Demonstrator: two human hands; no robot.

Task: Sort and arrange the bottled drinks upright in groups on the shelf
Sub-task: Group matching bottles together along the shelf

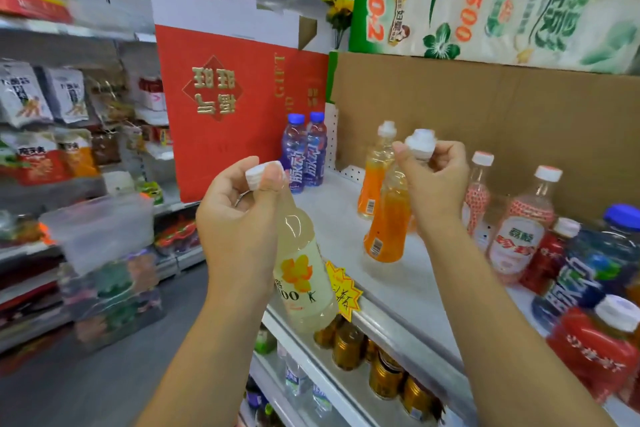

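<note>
Pale yellow drink fills the bottle point(306, 274) near the middle of view. The left hand point(242, 215) has thumb and fingers clamped round its white cap, and the body hangs tilted in front of the white shelf point(408, 291) edge. At 5 o'clock, under that shelf, stand gold cans point(348, 347). At 4 o'clock, red bottles point(595, 350) and a blue-capped bottle point(602, 260) crowd the shelf's near end.

At 2 o'clock the right hand point(434, 180) pinches the cap of an orange bottle point(388, 229), which is tilted low over the shelf; whether its base touches I cannot tell. A second orange bottle point(374, 180) stands upright just behind it, and two pink-labelled bottles point(521, 236) stand at 3 o'clock. Farther back at 12 o'clock, two purple bottles point(304, 152) stand upright together beside a red gift box point(235, 107).
</note>
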